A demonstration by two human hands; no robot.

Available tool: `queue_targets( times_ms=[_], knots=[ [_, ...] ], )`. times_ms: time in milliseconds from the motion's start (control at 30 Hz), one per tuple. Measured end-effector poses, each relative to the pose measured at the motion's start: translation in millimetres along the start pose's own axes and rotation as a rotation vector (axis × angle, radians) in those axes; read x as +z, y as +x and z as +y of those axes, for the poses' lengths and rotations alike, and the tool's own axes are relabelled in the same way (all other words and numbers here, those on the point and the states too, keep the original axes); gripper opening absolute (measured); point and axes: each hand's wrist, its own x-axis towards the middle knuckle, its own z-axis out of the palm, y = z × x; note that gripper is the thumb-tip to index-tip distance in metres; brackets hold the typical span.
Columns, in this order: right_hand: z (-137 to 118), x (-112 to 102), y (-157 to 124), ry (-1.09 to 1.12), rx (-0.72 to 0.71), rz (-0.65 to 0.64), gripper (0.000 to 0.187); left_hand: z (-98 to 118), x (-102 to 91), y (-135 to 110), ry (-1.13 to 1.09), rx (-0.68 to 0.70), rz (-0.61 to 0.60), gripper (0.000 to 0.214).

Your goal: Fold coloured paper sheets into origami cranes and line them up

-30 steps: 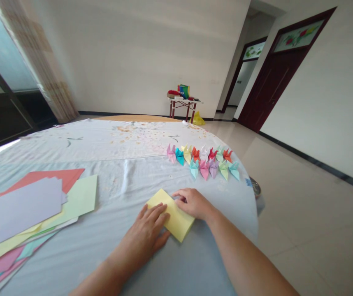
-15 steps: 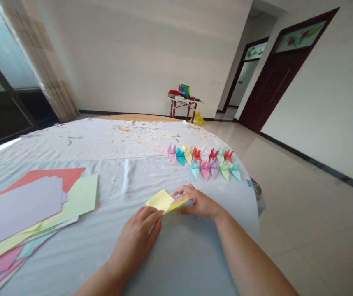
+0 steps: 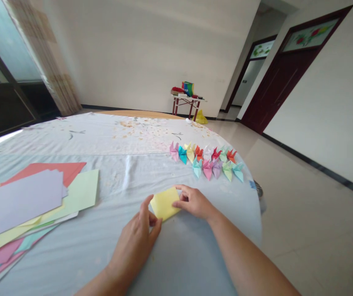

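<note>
A folded piece of yellow paper [image 3: 164,203] lies near the front of the table, a compact four-sided shape with its folded layers together. My right hand [image 3: 193,201] pinches its right side, thumb on top and fingers at the far edge. At the left edge, my left hand [image 3: 139,228] grips the paper with the index finger by the upper corner and the thumb by the lower one. Beyond my right hand stand several folded paper cranes in two rows, among them a pink crane [image 3: 207,169] and a blue one [image 3: 182,154].
On the left side lie stacked coloured sheets, with a lavender sheet [image 3: 19,203], a pale green sheet [image 3: 82,191] and a red sheet [image 3: 73,170]. A pale cloth [image 3: 108,250] covers the round table. Against the far wall stands a small side table [image 3: 189,98].
The raised right flap of the yellow paper has come down over it, so the paper is now flatter and smaller. My left index finger has lifted toward the upper corner.
</note>
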Motion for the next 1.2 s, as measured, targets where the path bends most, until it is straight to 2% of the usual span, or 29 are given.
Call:
queue_targets(
  times_ms=[167, 400, 933, 1067, 1200],
  knots=[
    [-3, 6, 2, -0.149, -0.044, 0.060, 0.051, 7, -1.0, -6, 0.283, 0.116, -0.078, 0.036],
    [-6, 8, 1, -0.238, -0.053, 0.095, 0.049, 12, 4.1, -11, 0.409, 0.118, -0.064, 0.039],
    [-7, 12, 1, -0.303, -0.050, 0.124, 0.049, 12, 5.8, -11, 0.453, 0.098, -0.073, 0.045],
    [-7, 12, 1, -0.316, -0.052, 0.126, 0.048, 13, 5.0, -10, 0.446, 0.093, -0.065, 0.041],
    [-7, 12, 1, -0.338, -0.058, 0.135, 0.047, 13, -4.1, -5, 0.397, 0.109, -0.053, 0.033]
  ],
)
